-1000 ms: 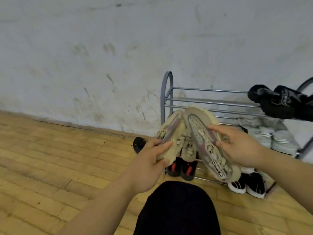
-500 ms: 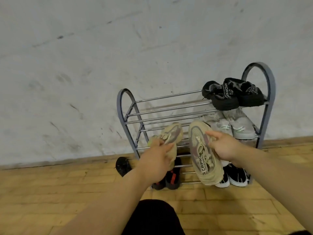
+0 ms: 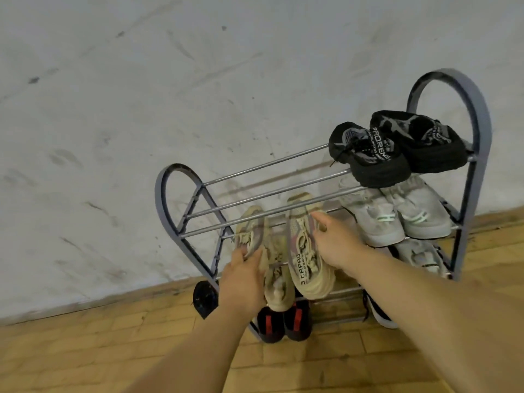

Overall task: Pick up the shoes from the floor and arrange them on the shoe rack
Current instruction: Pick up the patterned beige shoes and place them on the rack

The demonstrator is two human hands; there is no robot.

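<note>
A grey metal shoe rack (image 3: 173, 199) stands against the wall. My left hand (image 3: 243, 282) grips one beige sneaker (image 3: 252, 236) by its side. My right hand (image 3: 334, 245) grips the other beige sneaker (image 3: 302, 251), the one with printed lettering. Both sneakers point toes-first under the top rails, into the left half of the second shelf. Whether they rest on the rails is unclear.
Black sneakers (image 3: 397, 148) sit on the top shelf at right, pale grey ones (image 3: 397, 217) below them. A black pair with red tabs (image 3: 283, 321) sits at the bottom, a black-and-white shoe (image 3: 377, 310) at bottom right. One black shoe (image 3: 202, 299) lies on the wooden floor (image 3: 85, 350).
Both hands have carried the beige sneakers forward and up into the rack, from in front of it to under the top rails. The camera has swung right.
</note>
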